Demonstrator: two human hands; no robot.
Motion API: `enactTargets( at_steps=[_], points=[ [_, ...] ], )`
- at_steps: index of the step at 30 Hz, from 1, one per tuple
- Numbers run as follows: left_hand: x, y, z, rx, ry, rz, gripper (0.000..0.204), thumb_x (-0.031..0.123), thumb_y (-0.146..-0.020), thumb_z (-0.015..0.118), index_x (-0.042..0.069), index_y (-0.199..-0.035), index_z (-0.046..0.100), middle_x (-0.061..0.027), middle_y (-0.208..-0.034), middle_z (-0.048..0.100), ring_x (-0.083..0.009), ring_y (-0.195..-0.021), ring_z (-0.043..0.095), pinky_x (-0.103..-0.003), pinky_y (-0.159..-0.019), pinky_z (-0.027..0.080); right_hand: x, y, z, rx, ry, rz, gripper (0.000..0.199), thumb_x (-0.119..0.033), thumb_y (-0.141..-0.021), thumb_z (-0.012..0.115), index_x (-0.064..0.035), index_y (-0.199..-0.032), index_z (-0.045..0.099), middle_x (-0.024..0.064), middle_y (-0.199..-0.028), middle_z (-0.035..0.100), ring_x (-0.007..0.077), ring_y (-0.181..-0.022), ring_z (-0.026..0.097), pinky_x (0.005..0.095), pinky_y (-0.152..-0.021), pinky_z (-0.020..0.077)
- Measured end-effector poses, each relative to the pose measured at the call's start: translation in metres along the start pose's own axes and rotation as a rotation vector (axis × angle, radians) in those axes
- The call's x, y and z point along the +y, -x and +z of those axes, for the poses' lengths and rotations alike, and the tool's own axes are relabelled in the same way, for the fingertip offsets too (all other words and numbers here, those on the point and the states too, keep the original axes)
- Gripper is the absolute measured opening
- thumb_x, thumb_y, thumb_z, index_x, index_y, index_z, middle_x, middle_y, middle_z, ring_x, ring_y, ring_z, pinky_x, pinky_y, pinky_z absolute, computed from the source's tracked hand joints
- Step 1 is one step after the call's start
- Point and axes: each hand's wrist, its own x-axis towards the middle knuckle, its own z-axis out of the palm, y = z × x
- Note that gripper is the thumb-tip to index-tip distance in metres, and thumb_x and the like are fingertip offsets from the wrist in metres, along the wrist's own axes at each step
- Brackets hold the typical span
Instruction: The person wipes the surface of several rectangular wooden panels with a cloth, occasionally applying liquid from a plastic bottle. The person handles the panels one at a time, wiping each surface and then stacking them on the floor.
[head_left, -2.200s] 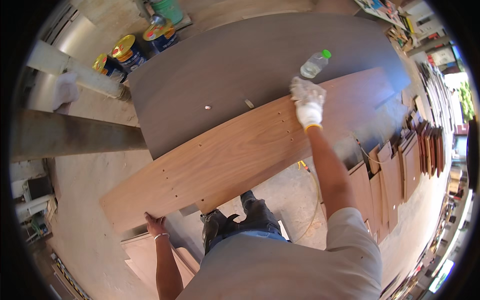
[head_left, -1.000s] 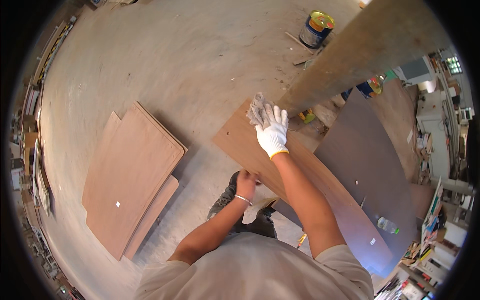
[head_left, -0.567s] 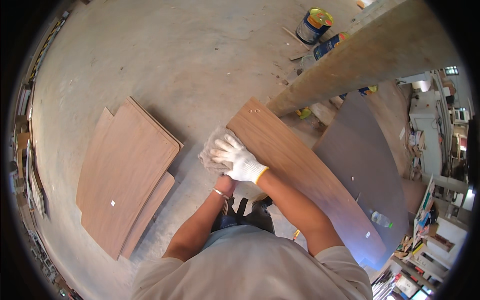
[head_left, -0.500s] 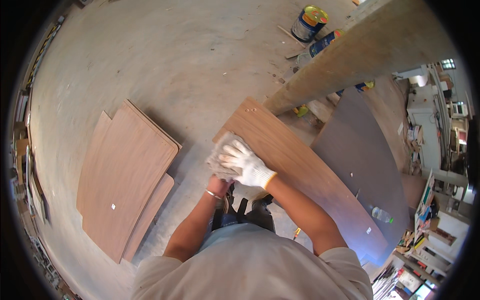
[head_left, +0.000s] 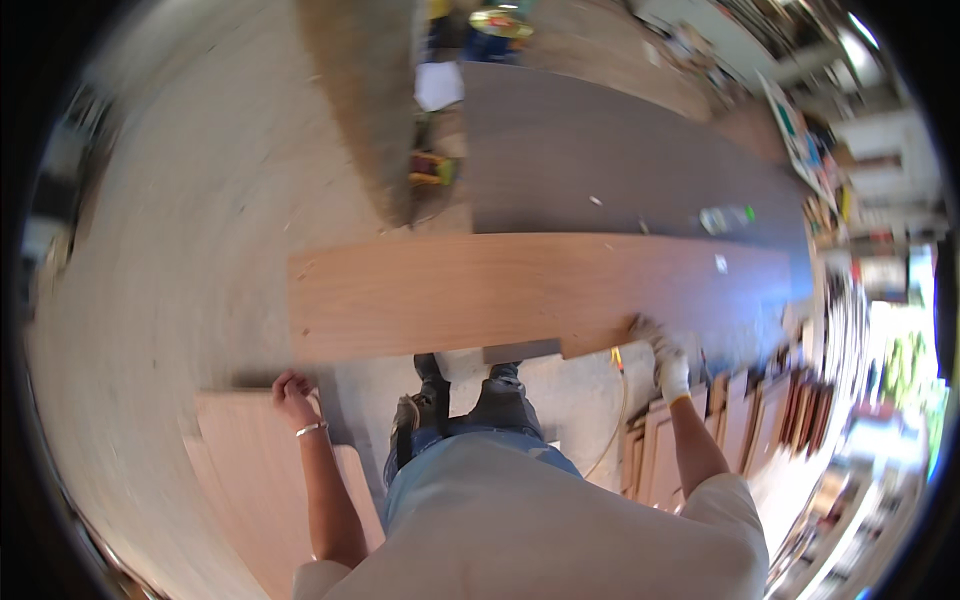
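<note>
A long wood-grain panel point(head_left: 440, 300) lies across in front of me. My right hand point(head_left: 668, 362), in a white knit glove, is at the panel's near edge toward the right. Under its fingers is a greyish bunched cloth point(head_left: 643, 326), blurred and partly hidden. My bare left hand point(head_left: 292, 396), with a bracelet at the wrist, hangs above the far edge of a stack of wood-grain panels point(head_left: 245, 455) on the left. Its fingers are loosely bent and a little apart, with nothing visible in them.
Beyond the long panel lies a dark grey curved board point(head_left: 570, 150) with a clear plastic bottle point(head_left: 724, 219) on it. A pillar point(head_left: 365, 110) and a paint can point(head_left: 497, 35) stand farther off. Several panels point(head_left: 735, 420) lean at the right. A cable point(head_left: 622, 400) runs over the floor.
The view has swung to the right. My hands were together at the cloth over the long panel's end; now they are wide apart, the left off the cloth and the right farther along the panel.
</note>
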Motion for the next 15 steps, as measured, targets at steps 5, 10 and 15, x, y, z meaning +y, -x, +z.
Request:
enactTargets(
  at_steps=[5,10,15],
  points=[
    [0.068,0.033,0.151,-0.445,-0.256,0.510,0.024,-0.001,-0.102,0.046,0.000,-0.111,0.069,-0.0078,-0.092,0.069,-0.0168,-0.087,0.067,-0.030,-0.078,0.057,0.077,0.012,0.043,0.429,-0.153,0.276,0.020,-0.016,-0.098,0.058,-0.0101,-0.084,0.071,0.0001,-0.070,0.063,0.0158,-0.064,0.062,0.0360,-0.060,0.0516],
    [0.086,0.109,0.323,-0.919,-0.663,0.889,0.019,0.004,-0.098,0.059,0.003,-0.113,0.070,-0.0136,-0.106,0.073,-0.0264,-0.098,0.070,-0.038,-0.087,0.056,-0.079,0.064,0.188,-0.059,0.368,-0.584,0.051,-0.023,-0.078,0.075,-0.0136,-0.127,0.067,0.0147,-0.148,0.056,0.0393,-0.148,0.039,0.0603,-0.127,0.0175],
    [0.052,0.218,0.449,-1.157,-0.724,1.108,0.025,0.006,-0.092,0.064,0.006,-0.116,0.070,-0.0172,-0.121,0.070,-0.0371,-0.116,0.062,-0.047,-0.103,0.048,-0.033,0.032,0.140,0.162,0.429,-0.945,0.030,-0.024,-0.078,0.074,-0.0153,-0.106,0.069,0.0065,-0.122,0.064,0.0296,-0.119,0.055,0.0501,-0.107,0.0394]
  ],
)
